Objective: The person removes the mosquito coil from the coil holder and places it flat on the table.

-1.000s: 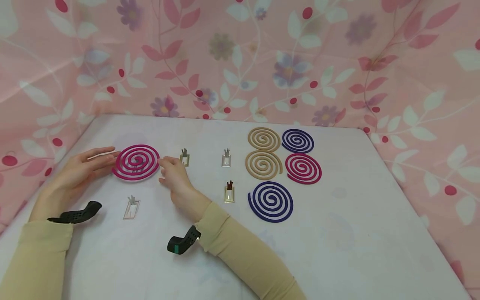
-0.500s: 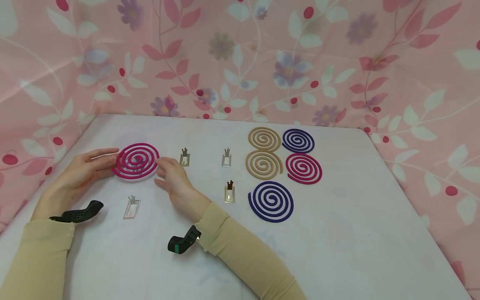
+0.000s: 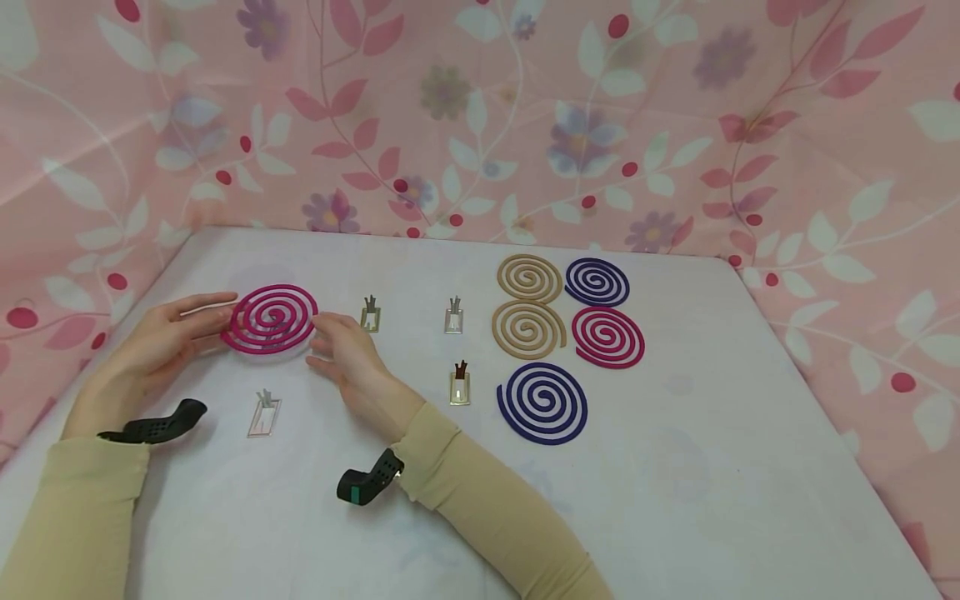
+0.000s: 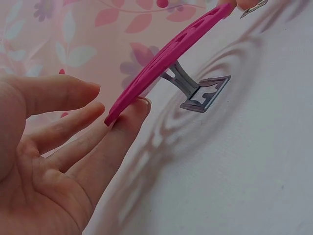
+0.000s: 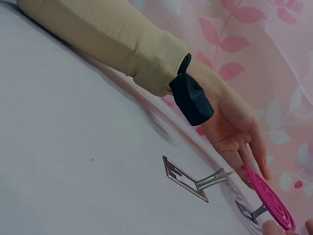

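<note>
A magenta mosquito coil (image 3: 273, 319) lies on a small grey metal coil stand (image 4: 183, 85), raised above the table and tilted in the left wrist view. My left hand (image 3: 168, 340) is at its left rim with fingers extended; one fingertip touches the rim from beneath. On the opposite side, my right hand (image 3: 352, 358) has its fingertips at the coil's right rim, its fingers slightly bent and the thumb apart. Part of the stand is hidden under the coil. Nearer the front, a silvery stand (image 3: 264, 414) has its prongs raised.
Farther right stand a gold-toned stand (image 3: 371, 317), a silver stand (image 3: 453, 318) and a stand with brown prongs (image 3: 460, 386). Beyond them lie two tan coils (image 3: 528, 329), two dark blue coils (image 3: 543, 403) and another magenta coil (image 3: 607, 337). Floral cloth (image 3: 480, 125) hangs behind the table.
The magenta coil between the hands has shifted slightly left and away from me. My right hand has followed it a little leftward; the left hand has edged slightly right. Other things stay put.
</note>
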`<state>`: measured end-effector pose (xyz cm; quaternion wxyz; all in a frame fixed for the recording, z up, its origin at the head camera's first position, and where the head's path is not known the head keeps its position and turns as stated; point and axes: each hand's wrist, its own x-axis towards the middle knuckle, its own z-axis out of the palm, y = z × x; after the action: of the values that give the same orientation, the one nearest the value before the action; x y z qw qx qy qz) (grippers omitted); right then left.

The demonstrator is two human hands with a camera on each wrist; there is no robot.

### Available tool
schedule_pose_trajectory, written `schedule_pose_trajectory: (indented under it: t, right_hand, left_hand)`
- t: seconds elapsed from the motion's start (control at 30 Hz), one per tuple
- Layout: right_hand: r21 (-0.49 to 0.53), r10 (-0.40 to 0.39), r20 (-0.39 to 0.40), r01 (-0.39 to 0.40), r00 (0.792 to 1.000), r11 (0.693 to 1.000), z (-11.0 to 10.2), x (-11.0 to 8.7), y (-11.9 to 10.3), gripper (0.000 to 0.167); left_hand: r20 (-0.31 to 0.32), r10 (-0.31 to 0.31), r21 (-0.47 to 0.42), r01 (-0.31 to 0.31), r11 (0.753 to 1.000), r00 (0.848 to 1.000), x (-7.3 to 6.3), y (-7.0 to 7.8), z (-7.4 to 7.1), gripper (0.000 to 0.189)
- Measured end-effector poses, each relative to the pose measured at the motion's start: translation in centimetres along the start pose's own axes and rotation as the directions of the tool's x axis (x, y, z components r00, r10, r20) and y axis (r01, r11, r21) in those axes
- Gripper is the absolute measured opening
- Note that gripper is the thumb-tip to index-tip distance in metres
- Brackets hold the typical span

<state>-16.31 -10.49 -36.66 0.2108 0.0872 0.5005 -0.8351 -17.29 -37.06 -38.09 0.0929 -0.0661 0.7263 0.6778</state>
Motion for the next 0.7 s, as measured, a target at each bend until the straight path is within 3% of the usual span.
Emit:
schedule_pose_trajectory:
  t: [0.33, 0.5, 0.7]
  right_hand:
    - [0.006, -0.005, 0.015, 0.005, 1.0, 1.0, -0.2, 0.2, -0.3, 0.023]
    - [0.019, -0.01, 0.035, 0.009, 0.999, 1.0, -0.4, 0.2, -0.7, 0.024]
    - [0.03, -0.021, 0.038, 0.02, 0.999, 0.999, -0.6, 0.0, -1.4, 0.027]
  left_hand:
    - [0.005, 0.0, -0.082, 0.001, 0.997, 1.0, -0.3, 0.5, 0.3, 0.041]
    - [-0.005, 0.008, -0.045, -0.008, 0.999, 1.0, -0.1, 0.7, 0.5, 0.046]
    - [-0.016, 0.077, -0.054, -0.078, 0.995, 0.997, -0.1, 1.3, 1.3, 0.038]
